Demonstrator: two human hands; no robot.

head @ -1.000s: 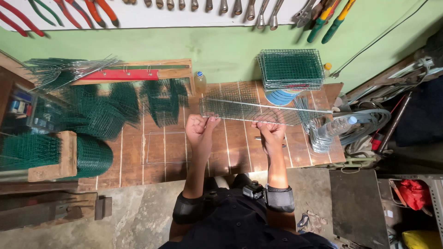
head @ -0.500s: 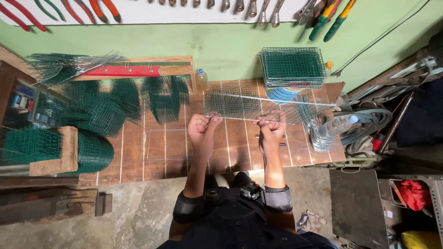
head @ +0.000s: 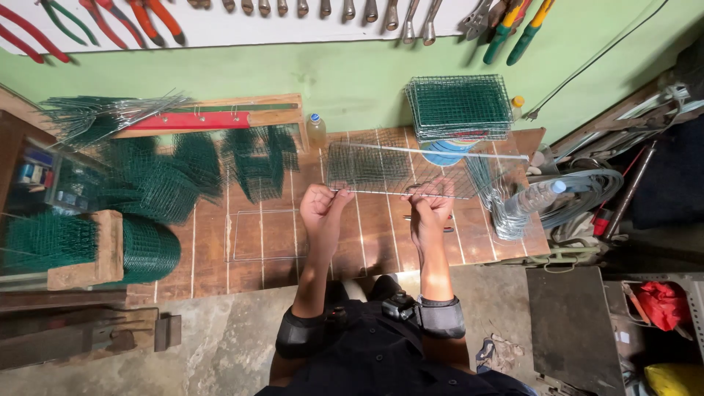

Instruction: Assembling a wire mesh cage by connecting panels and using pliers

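Holding a wire mesh panel (head: 400, 169) flat over the wooden table (head: 279, 249), just above the boards, near edge toward the body. Gripping that near edge with both hands: left hand (head: 320, 204) closed in a fist at the near left corner, right hand (head: 431, 203) likewise curled shut around the edge further right, fingers (head: 433, 189) hooking through the mesh. Stretching past the right hand, reaching over toward a clear plastic bottle (head: 534, 198) lying on its side at the table's right end. Sitting just beyond the panel, a stack of green mesh panels (head: 460, 106) resting on a blue-and-white round tub (head: 440, 152), possibly a bucket, since most of it is covered. Lying on the boards left of the left hand, a bare wire frame (head: 264, 235), flat and rectangular. Piling up further left, loose green mesh pieces (head: 161, 183), with a mesh roll (head: 147, 249) at the table's near left edge beside a wooden block (head: 95, 253). Standing at the back near the wall, a small bottle (head: 316, 130) with a blue cap. Leaning against the table's right end, a bundle of bent wire (head: 499, 213). Hanging along the green wall above, pliers (head: 139, 18) with red and orange handles and a row of spanners (head: 345, 9).
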